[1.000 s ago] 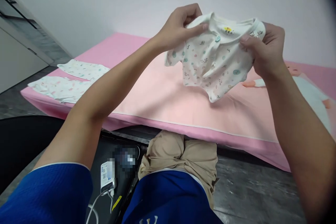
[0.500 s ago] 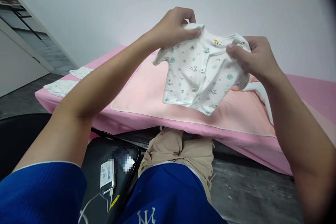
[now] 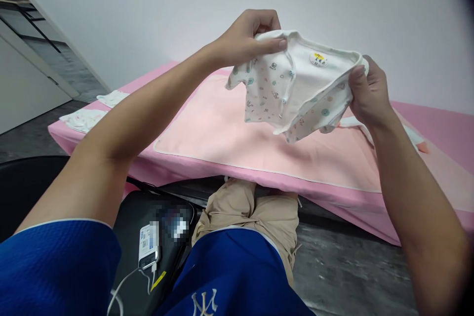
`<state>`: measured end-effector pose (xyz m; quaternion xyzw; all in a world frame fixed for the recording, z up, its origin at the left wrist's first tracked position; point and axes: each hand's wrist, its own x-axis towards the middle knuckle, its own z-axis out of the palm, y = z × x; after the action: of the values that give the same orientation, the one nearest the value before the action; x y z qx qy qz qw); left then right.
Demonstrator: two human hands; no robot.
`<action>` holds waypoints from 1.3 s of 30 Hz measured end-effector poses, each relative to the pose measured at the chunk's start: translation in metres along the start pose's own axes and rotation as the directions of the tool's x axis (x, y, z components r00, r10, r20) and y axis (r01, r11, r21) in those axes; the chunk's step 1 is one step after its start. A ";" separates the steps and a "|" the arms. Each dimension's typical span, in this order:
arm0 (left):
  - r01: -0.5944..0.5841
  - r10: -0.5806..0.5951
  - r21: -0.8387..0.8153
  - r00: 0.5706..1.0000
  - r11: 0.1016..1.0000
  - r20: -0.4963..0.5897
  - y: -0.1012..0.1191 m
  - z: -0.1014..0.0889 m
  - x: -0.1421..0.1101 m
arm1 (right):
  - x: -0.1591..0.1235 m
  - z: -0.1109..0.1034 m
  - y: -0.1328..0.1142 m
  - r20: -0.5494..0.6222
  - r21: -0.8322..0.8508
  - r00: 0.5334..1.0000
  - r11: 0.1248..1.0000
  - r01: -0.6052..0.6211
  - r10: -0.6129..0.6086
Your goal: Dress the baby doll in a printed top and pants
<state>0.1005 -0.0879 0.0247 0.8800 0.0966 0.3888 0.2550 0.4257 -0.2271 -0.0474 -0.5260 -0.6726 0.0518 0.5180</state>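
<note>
My left hand [image 3: 252, 39] pinches the shirt [image 3: 264, 86] near its left shoulder, thumb on the front and the other fingers curled behind. My right hand [image 3: 370, 91] pinches the right shoulder, thumb pressed to the cloth near the neckline. Between them the shirt hangs above the pad [image 3: 222, 128], its front gaping to show a label [image 3: 319, 59] inside the back. The pad lies on the pink sheet [image 3: 144, 168]. White clothes [image 3: 83, 120] lie at the sheet's left end; a power bank [image 3: 148, 244] sits near me, to the left, on a black seat [image 3: 133, 215].
</note>
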 end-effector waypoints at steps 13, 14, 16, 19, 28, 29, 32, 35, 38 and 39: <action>0.146 -0.144 0.091 0.989 0.985 -0.038 0.014 0.017 0.007 | -0.009 0.022 -0.054 -0.218 -0.008 0.974 0.997 -0.073 0.069; 0.170 -0.168 0.063 0.985 0.984 -0.032 0.010 0.018 0.007 | -0.010 0.025 -0.059 -0.262 -0.041 0.962 0.995 -0.091 0.077; 0.204 -0.203 0.026 0.979 0.979 -0.030 0.003 0.022 0.008 | -0.009 0.031 -0.067 -0.327 -0.109 0.942 0.987 -0.115 0.074; 0.206 -0.206 0.004 0.978 0.978 -0.045 0.000 0.029 0.007 | -0.006 0.037 -0.074 -0.381 -0.140 0.924 0.984 -0.107 0.046; 0.220 -0.218 -0.002 0.963 0.975 -0.155 0.033 0.046 -0.004 | -0.009 0.041 -0.082 -0.225 0.095 0.964 0.988 -0.120 0.139; 0.248 -0.250 -0.029 0.957 0.968 -0.150 0.040 0.048 -0.005 | -0.011 0.042 -0.084 -0.182 0.149 0.973 0.982 -0.114 0.140; 0.237 -0.251 -0.138 0.963 0.962 -0.096 0.058 0.054 -0.009 | -0.019 0.047 -0.096 -0.047 0.301 0.996 0.952 -0.058 0.075; 0.123 -0.129 -0.247 0.992 0.961 -0.009 0.072 0.060 -0.013 | -0.025 0.053 -0.113 0.089 0.405 0.996 0.913 -0.048 0.013; 0.075 -0.059 -0.327 0.997 0.942 0.059 0.076 0.061 -0.016 | -0.031 0.055 -0.127 0.176 0.435 0.984 0.894 -0.110 0.036; 0.070 -0.048 -0.349 0.996 0.935 0.071 0.077 0.060 -0.017 | -0.033 0.054 -0.130 0.200 0.427 0.979 0.895 -0.131 0.048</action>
<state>0.1312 -0.1819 0.0202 0.8286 0.0444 0.3649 0.4223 0.2970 -0.2838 -0.0138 -0.4194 -0.6637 0.2739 0.5555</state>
